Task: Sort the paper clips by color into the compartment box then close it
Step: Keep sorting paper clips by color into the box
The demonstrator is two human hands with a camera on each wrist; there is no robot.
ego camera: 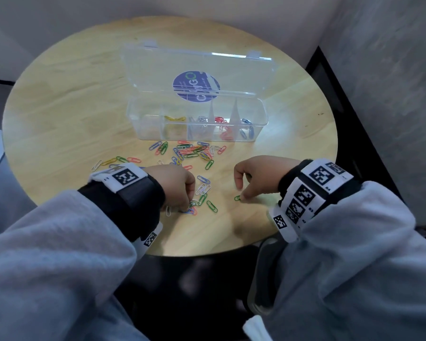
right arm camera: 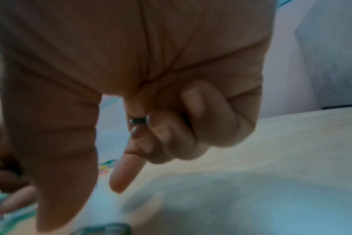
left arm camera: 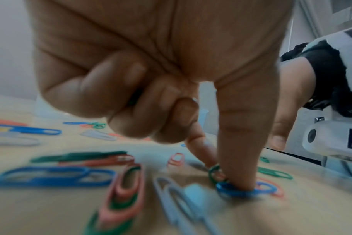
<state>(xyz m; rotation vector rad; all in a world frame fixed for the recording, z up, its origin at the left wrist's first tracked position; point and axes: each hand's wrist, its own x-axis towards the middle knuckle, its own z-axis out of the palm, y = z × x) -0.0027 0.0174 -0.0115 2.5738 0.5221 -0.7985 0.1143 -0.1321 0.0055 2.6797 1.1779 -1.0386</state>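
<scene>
A clear compartment box (ego camera: 143,126) stands open mid-table, its lid (ego camera: 158,70) leaning back; yellow, white, red and blue clips lie in separate compartments. Mixed loose paper clips (ego camera: 190,151) are scattered in front of it. My left hand (ego camera: 188,208) (left arm camera: 225,179) pinches down at the table: its thumb sits on a blue clip (left arm camera: 237,191), its index tip meets a green clip (left arm camera: 213,173), and the other fingers are curled. My right hand (ego camera: 240,193) (right arm camera: 84,206) keeps a green clip (right arm camera: 140,120) in its curled fingers, and its thumb touches another green clip (ego camera: 237,198).
The round wooden table (ego camera: 71,107) ends close to my body, with a dark floor below. Grey walls rise behind and to the right. More clips (ego camera: 202,188) lie between my hands, and several others (ego camera: 118,161) to the left.
</scene>
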